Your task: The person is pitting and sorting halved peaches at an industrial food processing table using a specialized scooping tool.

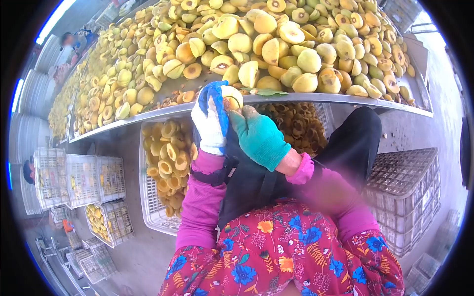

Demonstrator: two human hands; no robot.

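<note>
My left hand (211,116), in a white and blue glove, is wrapped round a yellow peach half (232,100) at the table's front edge. Its cut side faces my right hand (261,139), which wears a green knitted glove. The right fingers are closed and press against the cut face; any tool in them is hidden. Beyond both hands, a large heap of halved yellow peaches (239,43) covers the metal table (316,97), many with brown pits showing. A green leaf (269,92) lies near the edge, just right of the held half.
Below the table, a white crate (160,224) holds hollowed peach halves (170,160). Brown scraps (296,121) fill another container beneath my hands. Stacked grey crates (405,192) stand at right, more crates (81,180) at left. A person (64,52) sits at far left.
</note>
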